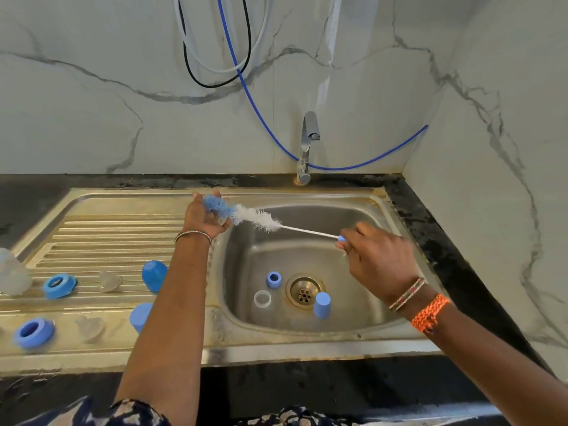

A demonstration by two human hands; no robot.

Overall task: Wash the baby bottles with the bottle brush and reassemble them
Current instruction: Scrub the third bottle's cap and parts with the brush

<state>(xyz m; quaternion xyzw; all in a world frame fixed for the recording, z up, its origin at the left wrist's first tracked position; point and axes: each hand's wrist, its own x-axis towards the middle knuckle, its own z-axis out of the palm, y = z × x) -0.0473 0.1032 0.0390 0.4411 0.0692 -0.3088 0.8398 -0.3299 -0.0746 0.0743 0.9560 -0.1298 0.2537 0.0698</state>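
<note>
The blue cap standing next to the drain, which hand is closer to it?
Right. The right hand hovers just above and right of the blue cap; the left hand is up at the basin's far-left rim.

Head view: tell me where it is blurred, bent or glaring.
Head view: the wide lens bows the counter edge and tilts the wall corner; the left rim is softest, smearing the clear bottle and blue ring; the bottle brush bristles look slightly motion-blurred by the left hand; light is even, with mild sheen on the sink rim and faucet.
</note>
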